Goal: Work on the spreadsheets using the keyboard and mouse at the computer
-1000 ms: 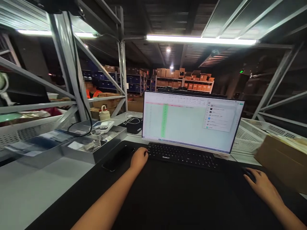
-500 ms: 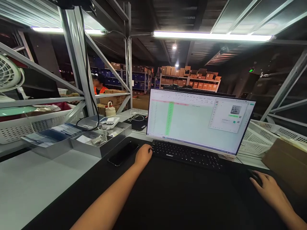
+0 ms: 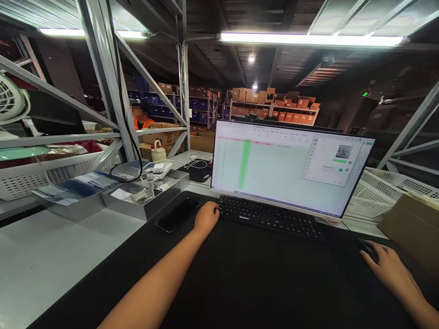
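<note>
My left hand (image 3: 206,218) rests curled at the left end of a black keyboard (image 3: 270,218), fingers on its edge keys. My right hand (image 3: 389,266) lies over a dark mouse (image 3: 367,249) on the black desk mat (image 3: 240,274), fingers draped on it. Behind the keyboard stands a monitor (image 3: 288,167) showing a spreadsheet with a green column and a small pop-up window at the right. A black phone (image 3: 178,214) lies flat just left of my left hand.
Metal trays (image 3: 144,194) with small items and a cable sit at the left, by white baskets (image 3: 41,176) and a fan (image 3: 10,98). A cardboard box (image 3: 409,228) and white baskets (image 3: 380,194) are at the right. A person in orange (image 3: 140,119) works beyond the steel racking.
The view has shifted slightly left and down. The pop-up on the screen changed from a list to a panel with an image. Both hands stay in place.
</note>
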Demonstrator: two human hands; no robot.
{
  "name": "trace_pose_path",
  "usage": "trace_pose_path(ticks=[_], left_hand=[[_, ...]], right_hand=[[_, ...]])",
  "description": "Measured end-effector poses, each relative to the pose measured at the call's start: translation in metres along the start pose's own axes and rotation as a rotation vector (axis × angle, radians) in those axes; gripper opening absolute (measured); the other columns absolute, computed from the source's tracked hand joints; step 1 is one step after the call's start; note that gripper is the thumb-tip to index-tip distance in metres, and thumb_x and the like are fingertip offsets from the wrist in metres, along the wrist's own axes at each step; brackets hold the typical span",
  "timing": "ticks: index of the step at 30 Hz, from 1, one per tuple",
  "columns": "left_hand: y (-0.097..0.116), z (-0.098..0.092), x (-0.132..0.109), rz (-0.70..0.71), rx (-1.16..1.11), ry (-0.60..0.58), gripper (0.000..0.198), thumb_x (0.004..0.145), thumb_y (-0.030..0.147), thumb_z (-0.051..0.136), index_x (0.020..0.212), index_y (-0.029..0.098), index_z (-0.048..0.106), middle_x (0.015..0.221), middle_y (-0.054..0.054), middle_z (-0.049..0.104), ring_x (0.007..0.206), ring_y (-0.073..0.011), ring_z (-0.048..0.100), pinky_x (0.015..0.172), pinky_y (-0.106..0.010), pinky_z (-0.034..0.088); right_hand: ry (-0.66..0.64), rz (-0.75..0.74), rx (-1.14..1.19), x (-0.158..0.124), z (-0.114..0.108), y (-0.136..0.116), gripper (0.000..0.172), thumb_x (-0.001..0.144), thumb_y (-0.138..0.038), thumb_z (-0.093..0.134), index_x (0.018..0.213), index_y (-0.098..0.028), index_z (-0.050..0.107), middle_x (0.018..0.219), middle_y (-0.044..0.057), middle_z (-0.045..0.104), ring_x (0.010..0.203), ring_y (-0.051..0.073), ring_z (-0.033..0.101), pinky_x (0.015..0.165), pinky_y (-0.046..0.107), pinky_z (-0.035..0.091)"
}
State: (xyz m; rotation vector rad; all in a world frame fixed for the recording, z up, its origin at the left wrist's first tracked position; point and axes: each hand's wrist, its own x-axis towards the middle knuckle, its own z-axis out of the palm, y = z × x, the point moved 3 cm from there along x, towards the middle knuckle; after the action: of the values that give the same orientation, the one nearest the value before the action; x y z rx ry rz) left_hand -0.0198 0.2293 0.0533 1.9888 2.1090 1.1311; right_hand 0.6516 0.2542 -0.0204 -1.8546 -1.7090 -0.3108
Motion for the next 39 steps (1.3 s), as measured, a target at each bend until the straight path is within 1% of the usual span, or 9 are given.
trace_pose_path(ticks=[3,5,10,14,20,24,29,35,39], left_hand=[[0.000,0.000,0.001,-0.001,0.009,-0.001,0.026,0.086,0.016,0.050,0.097,0.019,0.074,0.110,-0.009,0.075,0.105,-0.0220,0.068,0.096,-0.034,0.052],[0.001,-0.001,0.001,0.005,0.013,-0.001,0.027,0.086,0.017,0.050,0.097,0.020,0.074,0.110,-0.008,0.075,0.106,-0.0217,0.068,0.097,-0.033,0.051],[0.001,-0.001,0.003,0.033,0.003,-0.004,0.032,0.086,0.023,0.045,0.099,0.018,0.074,0.112,-0.011,0.075,0.107,-0.0259,0.069,0.099,-0.039,0.052],[-0.010,0.005,0.010,0.085,-0.021,0.036,0.041,0.087,0.036,0.040,0.101,0.017,0.074,0.113,-0.013,0.076,0.109,-0.0284,0.069,0.103,-0.041,0.051],[-0.018,0.009,0.016,0.099,0.008,0.016,0.047,0.085,0.044,0.038,0.100,0.018,0.075,0.113,-0.014,0.076,0.109,-0.0295,0.069,0.101,-0.040,0.052],[-0.017,0.008,0.017,0.087,0.027,-0.016,0.049,0.083,0.045,0.038,0.099,0.016,0.075,0.113,-0.015,0.076,0.109,-0.0304,0.069,0.101,-0.041,0.053],[-0.020,0.009,0.017,0.079,0.038,0.003,0.045,0.083,0.045,0.039,0.096,0.020,0.075,0.113,-0.011,0.077,0.107,-0.0296,0.070,0.098,-0.040,0.054],[-0.021,0.010,0.017,0.077,0.049,-0.024,0.047,0.085,0.044,0.039,0.102,0.017,0.075,0.117,-0.012,0.075,0.109,-0.0293,0.069,0.096,-0.040,0.054],[-0.024,0.013,0.018,0.076,0.054,-0.004,0.043,0.087,0.041,0.041,0.101,0.018,0.075,0.117,-0.011,0.075,0.108,-0.0286,0.069,0.094,-0.039,0.055]], right_hand=[[0.000,-0.011,-0.016,0.001,0.005,0.005,0.063,0.082,-0.061,0.042,0.122,-0.020,0.066,0.115,0.018,0.066,0.120,0.039,0.060,0.101,0.052,0.050],[-0.001,0.004,-0.033,0.000,0.004,0.001,0.063,0.083,-0.060,0.041,0.124,-0.019,0.066,0.118,0.018,0.065,0.120,0.038,0.060,0.101,0.051,0.050],[-0.037,0.087,-0.053,-0.007,-0.020,-0.035,0.053,0.086,-0.049,0.046,0.127,-0.021,0.065,0.125,0.016,0.062,0.117,0.032,0.063,0.100,0.048,0.051],[-0.060,0.122,-0.063,-0.011,-0.036,-0.059,0.043,0.088,-0.039,0.052,0.128,-0.025,0.064,0.130,0.012,0.060,0.116,0.026,0.064,0.100,0.041,0.050],[-0.061,0.142,-0.070,-0.015,-0.039,-0.062,0.044,0.091,-0.038,0.054,0.132,-0.026,0.061,0.135,0.010,0.058,0.119,0.025,0.063,0.101,0.038,0.049],[-0.072,0.146,-0.069,-0.015,-0.042,-0.066,0.042,0.092,-0.037,0.054,0.132,-0.027,0.061,0.136,0.009,0.058,0.119,0.024,0.063,0.101,0.037,0.048],[-0.080,0.151,-0.077,-0.015,-0.046,-0.071,0.043,0.092,-0.036,0.053,0.133,-0.025,0.061,0.136,0.011,0.058,0.119,0.025,0.063,0.100,0.038,0.048],[-0.076,0.190,-0.106,-0.017,-0.050,-0.074,0.041,0.089,-0.030,0.052,0.129,-0.023,0.062,0.136,0.011,0.059,0.114,0.025,0.064,0.097,0.038,0.049],[-0.073,0.205,-0.116,-0.017,-0.054,-0.077,0.044,0.087,-0.031,0.052,0.129,-0.022,0.061,0.135,0.010,0.061,0.114,0.025,0.066,0.097,0.038,0.049]])
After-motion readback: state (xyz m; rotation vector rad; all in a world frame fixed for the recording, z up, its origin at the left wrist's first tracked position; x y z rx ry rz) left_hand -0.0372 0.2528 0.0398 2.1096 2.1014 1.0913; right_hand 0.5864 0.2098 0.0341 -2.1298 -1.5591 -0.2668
